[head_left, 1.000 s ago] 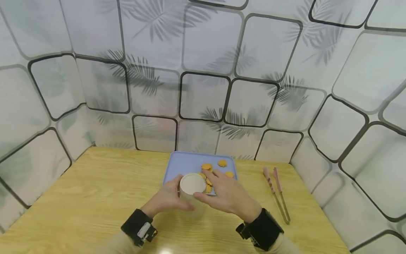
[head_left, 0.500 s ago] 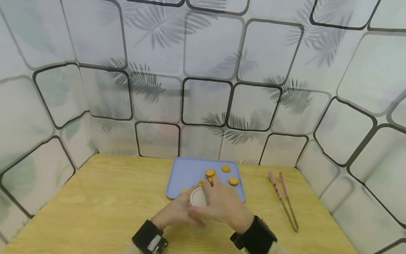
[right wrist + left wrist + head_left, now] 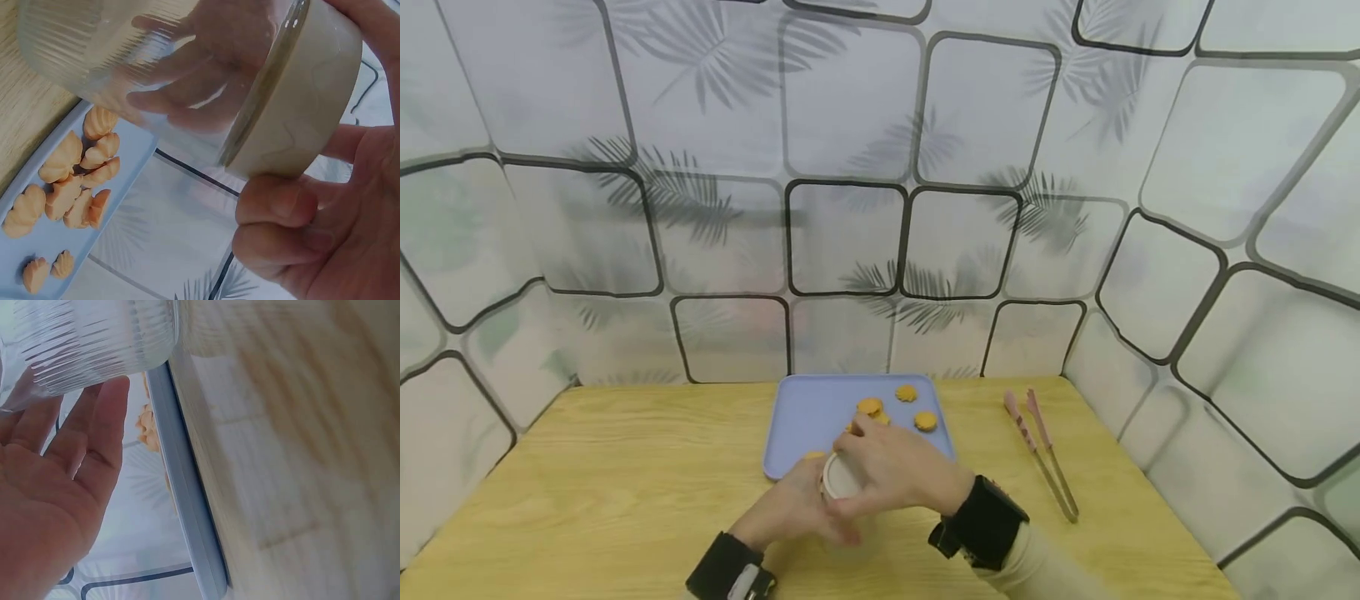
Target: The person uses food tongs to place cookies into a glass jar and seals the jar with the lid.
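A clear ribbed glass jar (image 3: 94, 344) with a cream-coloured lid (image 3: 300, 94) is held in front of the tray, over the table. My left hand (image 3: 797, 504) grips the jar's body; its fingers show through the glass in the right wrist view. My right hand (image 3: 902, 471) grips the lid at its edge, fingers bent against the side. The lid sits on the jar's mouth. Behind the hands lies a blue tray (image 3: 805, 408) with several golden, ridged cookies (image 3: 62, 156) on it, some hidden by the right hand in the head view.
Tongs (image 3: 1045, 467) with pink ends lie on the wooden table (image 3: 647, 467) to the right of the tray. A patterned curtain (image 3: 842, 242) stands along the back and both sides of the table.
My right hand's fingers, stretched out beside the lid a second ago, now bend around its edge. Both hands have come closer together on the jar. The head view has shifted.
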The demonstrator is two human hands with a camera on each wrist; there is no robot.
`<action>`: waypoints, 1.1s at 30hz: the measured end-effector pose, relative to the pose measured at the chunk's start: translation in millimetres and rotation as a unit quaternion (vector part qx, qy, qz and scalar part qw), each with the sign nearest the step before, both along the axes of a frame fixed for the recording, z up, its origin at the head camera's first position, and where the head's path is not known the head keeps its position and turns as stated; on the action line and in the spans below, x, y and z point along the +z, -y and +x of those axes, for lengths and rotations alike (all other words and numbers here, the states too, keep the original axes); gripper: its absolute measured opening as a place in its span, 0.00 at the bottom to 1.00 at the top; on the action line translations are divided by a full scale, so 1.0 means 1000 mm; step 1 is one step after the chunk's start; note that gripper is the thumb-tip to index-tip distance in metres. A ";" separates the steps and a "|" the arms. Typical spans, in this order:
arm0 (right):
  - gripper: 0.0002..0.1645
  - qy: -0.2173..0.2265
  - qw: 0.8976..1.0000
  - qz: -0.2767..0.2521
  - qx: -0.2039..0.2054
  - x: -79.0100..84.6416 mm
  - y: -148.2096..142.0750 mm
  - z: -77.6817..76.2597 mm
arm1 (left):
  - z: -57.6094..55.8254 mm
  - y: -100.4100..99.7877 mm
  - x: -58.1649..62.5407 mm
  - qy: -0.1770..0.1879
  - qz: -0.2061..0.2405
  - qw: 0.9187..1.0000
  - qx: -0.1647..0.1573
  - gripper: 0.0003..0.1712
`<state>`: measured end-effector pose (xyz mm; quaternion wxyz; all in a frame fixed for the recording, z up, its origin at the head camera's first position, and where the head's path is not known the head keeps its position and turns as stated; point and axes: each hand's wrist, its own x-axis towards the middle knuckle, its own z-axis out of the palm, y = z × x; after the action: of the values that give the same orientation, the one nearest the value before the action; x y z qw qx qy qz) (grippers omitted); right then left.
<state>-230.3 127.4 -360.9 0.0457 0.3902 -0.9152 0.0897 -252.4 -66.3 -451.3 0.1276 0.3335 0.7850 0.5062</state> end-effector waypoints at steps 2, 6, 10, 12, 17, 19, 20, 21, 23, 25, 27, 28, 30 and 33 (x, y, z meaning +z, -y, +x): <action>0.33 0.012 1.000 0.010 0.018 0.004 0.000 -0.004 | 0.000 0.000 0.001 -0.006 0.001 1.000 0.005 0.51; 0.34 0.031 0.998 0.027 0.057 0.010 0.000 -0.010 | 0.000 0.000 0.002 -0.009 0.004 1.000 0.005 0.51; 0.34 0.033 0.994 0.044 0.092 0.014 0.002 -0.014 | 0.001 0.003 0.002 -0.013 0.009 1.000 0.007 0.50; 0.34 0.033 0.993 0.053 0.103 0.016 0.003 -0.016 | 0.001 0.004 0.002 -0.018 0.010 1.000 0.007 0.47; 0.34 0.049 0.989 0.076 0.118 0.020 0.002 -0.019 | 0.000 0.004 0.003 -0.008 0.015 1.000 -0.003 0.44; 0.35 0.062 0.987 0.083 0.123 0.022 0.000 -0.020 | 0.000 0.003 0.002 0.012 0.021 1.000 -0.011 0.43; 0.35 0.068 0.986 0.086 0.125 0.022 -0.001 -0.020 | 0.000 0.003 0.001 0.024 0.026 0.999 -0.016 0.43; 0.35 0.075 0.985 0.088 0.128 0.023 -0.002 -0.019 | 0.000 0.003 0.001 0.033 0.028 0.999 -0.021 0.43; 0.35 0.085 0.983 0.094 0.134 0.024 -0.004 -0.018 | 0.001 0.003 0.000 0.046 0.033 0.998 -0.033 0.42; 0.35 0.089 0.980 0.099 0.145 0.025 -0.005 -0.016 | 0.000 0.003 0.000 0.046 0.036 0.997 -0.047 0.41; 0.34 0.087 0.977 0.108 0.162 0.028 -0.005 -0.014 | 0.000 0.004 0.001 0.028 0.031 0.998 -0.052 0.41; 0.35 0.083 0.975 0.113 0.170 0.029 -0.004 -0.014 | 0.000 0.004 0.002 0.020 0.029 0.998 -0.054 0.41; 0.36 0.076 0.971 0.126 0.189 0.032 -0.003 -0.013 | 0.000 0.006 0.003 0.008 0.024 0.998 -0.051 0.45; 0.39 0.085 0.965 0.144 0.202 0.038 -0.001 -0.010 | 0.000 0.008 0.004 0.005 0.018 0.999 -0.039 0.49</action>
<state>-240.5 128.0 -322.4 -0.1080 0.5607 -0.8210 -0.0031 -252.8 -74.1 -447.5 0.1448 0.3636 0.7619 0.5161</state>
